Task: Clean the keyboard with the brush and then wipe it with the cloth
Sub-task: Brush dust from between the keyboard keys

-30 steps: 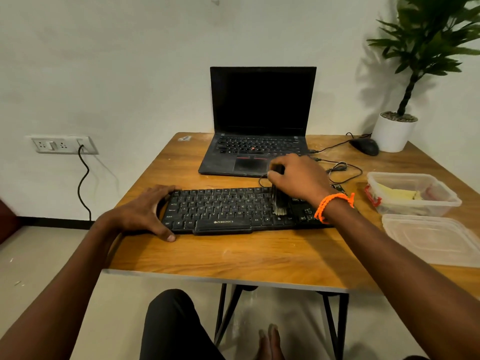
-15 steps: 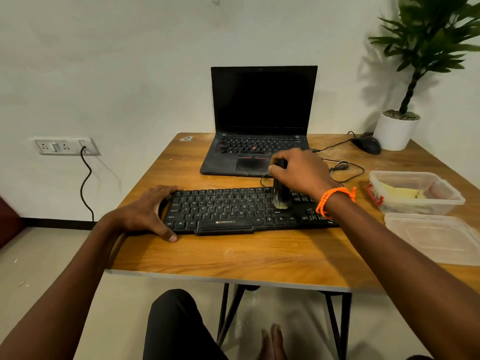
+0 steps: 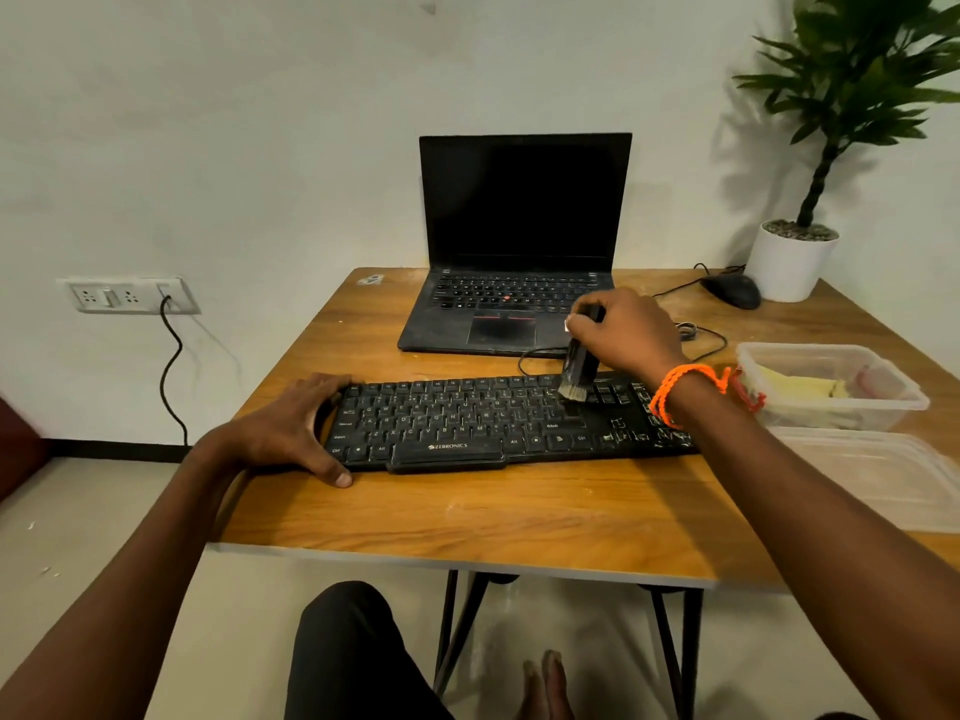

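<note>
— What are your hands doing?
— My left hand (image 3: 291,428) rests spread over the left end of the keyboard (image 3: 498,423), near the table's (image 3: 467,517) front edge, thumb on the wood.
— And the other?
— My right hand (image 3: 626,332) grips the brush (image 3: 577,367) upright, bristles on the keys right of middle. The cloth (image 3: 795,388) lies in the tub (image 3: 831,384) by the right edge.
</note>
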